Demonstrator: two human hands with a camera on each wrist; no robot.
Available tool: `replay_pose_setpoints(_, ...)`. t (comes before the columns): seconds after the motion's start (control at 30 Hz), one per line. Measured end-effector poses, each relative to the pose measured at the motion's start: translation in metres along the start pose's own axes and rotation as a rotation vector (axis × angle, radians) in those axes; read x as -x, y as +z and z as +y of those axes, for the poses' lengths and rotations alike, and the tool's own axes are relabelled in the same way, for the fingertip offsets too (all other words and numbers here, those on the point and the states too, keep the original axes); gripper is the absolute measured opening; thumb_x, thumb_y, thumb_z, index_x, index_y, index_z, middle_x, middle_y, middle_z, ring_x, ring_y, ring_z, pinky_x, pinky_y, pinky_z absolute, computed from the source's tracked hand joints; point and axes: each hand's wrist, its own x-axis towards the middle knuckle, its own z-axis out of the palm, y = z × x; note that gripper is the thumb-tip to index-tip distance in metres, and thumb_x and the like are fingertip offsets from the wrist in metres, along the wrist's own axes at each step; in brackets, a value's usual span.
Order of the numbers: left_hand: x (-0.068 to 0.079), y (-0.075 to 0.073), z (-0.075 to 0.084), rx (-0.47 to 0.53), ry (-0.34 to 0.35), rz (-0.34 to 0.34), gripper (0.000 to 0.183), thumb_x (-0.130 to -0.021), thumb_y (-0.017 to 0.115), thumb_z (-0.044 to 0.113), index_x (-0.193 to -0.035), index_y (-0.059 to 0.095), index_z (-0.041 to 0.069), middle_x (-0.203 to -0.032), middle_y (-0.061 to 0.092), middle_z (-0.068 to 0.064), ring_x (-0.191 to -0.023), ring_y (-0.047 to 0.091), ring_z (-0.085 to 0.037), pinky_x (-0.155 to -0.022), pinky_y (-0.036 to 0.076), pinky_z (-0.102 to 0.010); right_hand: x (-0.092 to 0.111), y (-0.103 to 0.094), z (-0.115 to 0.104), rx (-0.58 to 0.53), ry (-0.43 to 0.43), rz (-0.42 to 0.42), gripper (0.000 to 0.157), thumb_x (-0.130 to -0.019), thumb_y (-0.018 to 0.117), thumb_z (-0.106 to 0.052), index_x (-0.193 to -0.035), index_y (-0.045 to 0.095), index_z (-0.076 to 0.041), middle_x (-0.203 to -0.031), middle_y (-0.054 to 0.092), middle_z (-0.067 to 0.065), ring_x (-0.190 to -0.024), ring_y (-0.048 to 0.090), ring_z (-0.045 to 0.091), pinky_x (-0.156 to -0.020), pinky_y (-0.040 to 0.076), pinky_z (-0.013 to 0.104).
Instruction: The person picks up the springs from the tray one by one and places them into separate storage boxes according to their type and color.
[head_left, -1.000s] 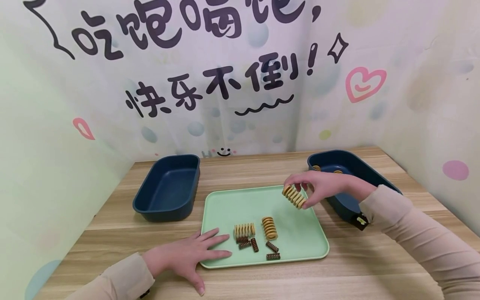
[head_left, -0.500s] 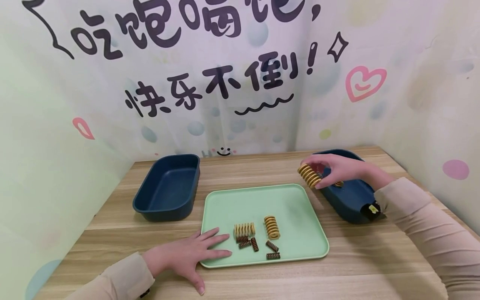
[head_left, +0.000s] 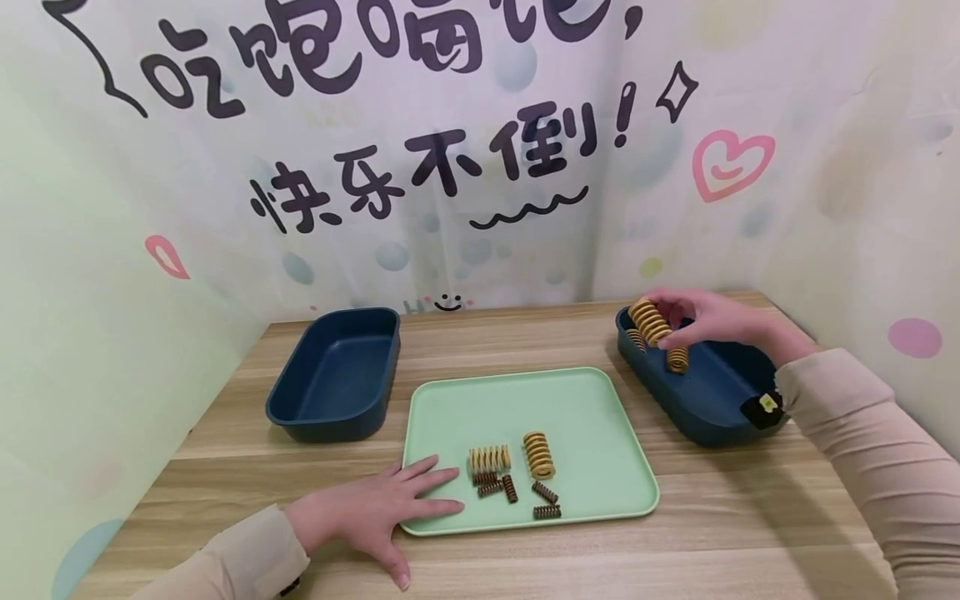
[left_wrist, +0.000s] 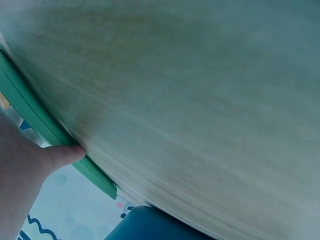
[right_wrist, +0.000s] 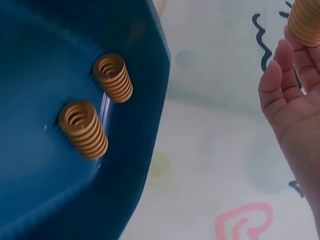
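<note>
My right hand (head_left: 708,318) pinches a large yellow coil spring (head_left: 649,322) above the far end of the right blue bin (head_left: 708,400). Inside that bin, the right wrist view shows two more yellow springs, one nearer the wall (right_wrist: 114,78) and a second spring (right_wrist: 84,129) beside it. Fingers spread, my left hand (head_left: 378,512) rests on the left edge of the green tray (head_left: 600,450). On the tray lie a yellow spring on its side (head_left: 489,459), another yellow spring (head_left: 538,455) and several small dark brown springs (head_left: 546,512).
A second blue bin (head_left: 333,375) stands at the back left of the wooden table (head_left: 675,550), with nothing visible in it. Behind the table hangs a printed white curtain (head_left: 450,250). A black patch with a small light mark (head_left: 763,408) shows by the right sleeve.
The right hand has carried the yellow spring from above the tray to the right and away, over the right bin. The left hand has stayed in place.
</note>
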Motion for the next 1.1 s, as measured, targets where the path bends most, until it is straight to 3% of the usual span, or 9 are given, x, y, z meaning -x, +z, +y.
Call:
replay_pose_setpoints(0.23, 0.000, 0.000, 0.000, -0.004, 0.002, -0.002, 0.089, -0.071, 0.064, 0.060, -0.145, 0.022, 0.034, -0.154, 0.008, -0.005, -0.138, 0.007, -0.039, -0.095, 0.024, -0.067, 0.008, -0.012, 0.004, -0.047, 0.087, 0.054, 0.054, -0.085, 0.062, -0.007, -0.132, 0.036, 0.002, -0.101, 0.053, 0.011, -0.088, 0.054, 0.016, -0.072, 0.050, 0.028)
replay_pose_setpoints(0.5, 0.000, -0.001, 0.001, 0.002, 0.000, -0.007, 0.088, -0.072, 0.064, 0.059, -0.145, 0.022, 0.034, -0.154, 0.008, -0.005, -0.138, 0.007, -0.039, -0.095, 0.023, -0.068, 0.014, -0.026, 0.012, -0.001, 0.174, 0.113, 0.057, -0.085, 0.061, -0.012, -0.134, 0.034, 0.000, -0.103, 0.051, 0.012, -0.089, 0.051, 0.017, -0.072, 0.050, 0.027)
replay_pose_setpoints(1.1, 0.000, -0.001, 0.001, 0.013, 0.001, -0.005, 0.089, -0.071, 0.066, 0.058, -0.145, 0.022, 0.035, -0.154, 0.007, -0.005, -0.138, 0.006, -0.039, -0.095, 0.022, -0.068, 0.021, -0.033, 0.034, -0.043, 0.254, 0.228, 0.060, -0.088, 0.060, -0.013, -0.138, 0.029, -0.001, -0.107, 0.049, 0.011, -0.089, 0.051, 0.017, -0.075, 0.048, 0.023)
